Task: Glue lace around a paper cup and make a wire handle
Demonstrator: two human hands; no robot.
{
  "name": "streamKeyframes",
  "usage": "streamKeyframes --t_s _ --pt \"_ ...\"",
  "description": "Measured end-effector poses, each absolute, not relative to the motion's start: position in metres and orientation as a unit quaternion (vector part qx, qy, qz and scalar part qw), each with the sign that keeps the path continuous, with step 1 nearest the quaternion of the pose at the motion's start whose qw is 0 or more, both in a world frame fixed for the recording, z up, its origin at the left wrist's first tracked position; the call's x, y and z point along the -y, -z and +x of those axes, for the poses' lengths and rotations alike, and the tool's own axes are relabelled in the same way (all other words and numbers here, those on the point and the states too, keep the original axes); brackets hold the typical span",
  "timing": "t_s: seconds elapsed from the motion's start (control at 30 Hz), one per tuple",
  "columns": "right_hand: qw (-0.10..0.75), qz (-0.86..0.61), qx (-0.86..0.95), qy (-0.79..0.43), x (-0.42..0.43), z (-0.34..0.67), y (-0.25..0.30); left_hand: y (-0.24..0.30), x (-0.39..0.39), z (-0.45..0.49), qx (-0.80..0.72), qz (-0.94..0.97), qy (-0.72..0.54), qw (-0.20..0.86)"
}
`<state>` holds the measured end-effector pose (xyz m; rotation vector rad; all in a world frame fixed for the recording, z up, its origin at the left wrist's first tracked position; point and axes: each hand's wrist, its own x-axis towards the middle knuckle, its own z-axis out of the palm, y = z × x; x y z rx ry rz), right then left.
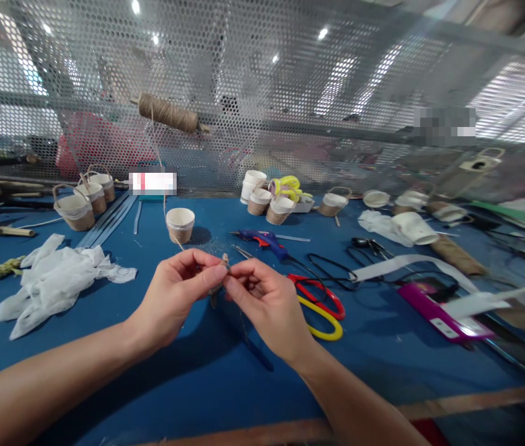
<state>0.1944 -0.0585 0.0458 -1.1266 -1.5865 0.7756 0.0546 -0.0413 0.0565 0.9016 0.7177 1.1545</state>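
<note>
My left hand and my right hand meet above the middle of the blue table, fingers closed in a pinch. Between their fingertips is a small piece wrapped in brown twine, mostly hidden. Twine runs from the spool on the mesh panel down past a white-and-brown cup to my left hand. A thin dark strand hangs below the fingers. Scissors with red and yellow handles lie beside my right hand, their tips showing beyond it.
A blue glue gun with a black cord lies beyond my hands. Several small cups with twine handles stand at the back left. Crumpled white cloth is at left, a purple box at right. Perforated metal mesh rises behind.
</note>
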Motion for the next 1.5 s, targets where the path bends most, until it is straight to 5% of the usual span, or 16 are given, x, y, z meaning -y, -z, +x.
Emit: streamKeyframes --t_s 1.07,1.5 --pt "0.504 -0.469 0.718 -0.104 0.0629 0.1868 -0.0443 -0.0567 0.0426 0.0588 -0.323 0.410 -0.528 0.670" --pt "0.497 -0.457 0.717 -0.173 0.0627 0.1886 -0.0442 -0.0580 0.0424 0.0570 -0.332 0.407 -0.523 0.672"
